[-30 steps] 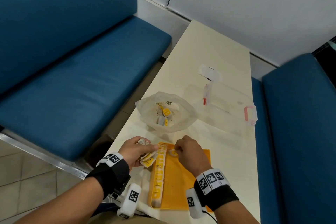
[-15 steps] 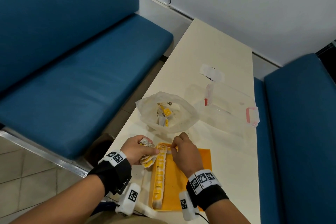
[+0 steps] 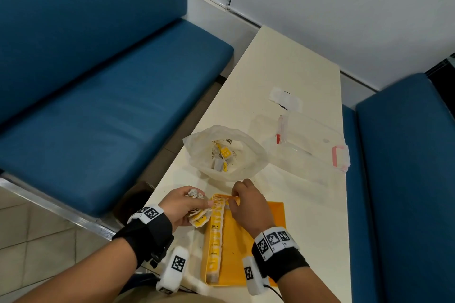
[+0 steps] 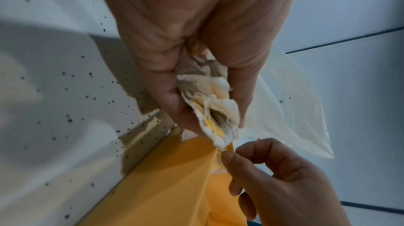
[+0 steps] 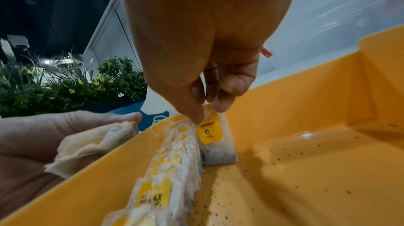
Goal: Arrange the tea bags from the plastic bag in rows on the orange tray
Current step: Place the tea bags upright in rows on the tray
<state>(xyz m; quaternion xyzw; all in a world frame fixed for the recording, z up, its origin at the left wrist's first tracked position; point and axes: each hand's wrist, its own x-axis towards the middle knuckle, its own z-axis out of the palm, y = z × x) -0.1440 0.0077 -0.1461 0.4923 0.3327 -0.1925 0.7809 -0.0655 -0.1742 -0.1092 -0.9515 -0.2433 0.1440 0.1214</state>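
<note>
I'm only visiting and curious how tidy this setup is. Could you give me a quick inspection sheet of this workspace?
Surface: cream table, dotted with dark specks by the tray.
Job's things: orange tray with one row of tea bags along its left edge; plastic bag open, more bags inside.
Clutter: clear lidded box with pink clasps; a small white packet beyond it.
Grippers: left hand grips a bunch of tea bags; right hand pinches one tea bag at the row's far end.
Cables: a thin black lead at the right wrist.
Surroundings: blue benches on both sides, white wall, plants behind.
</note>
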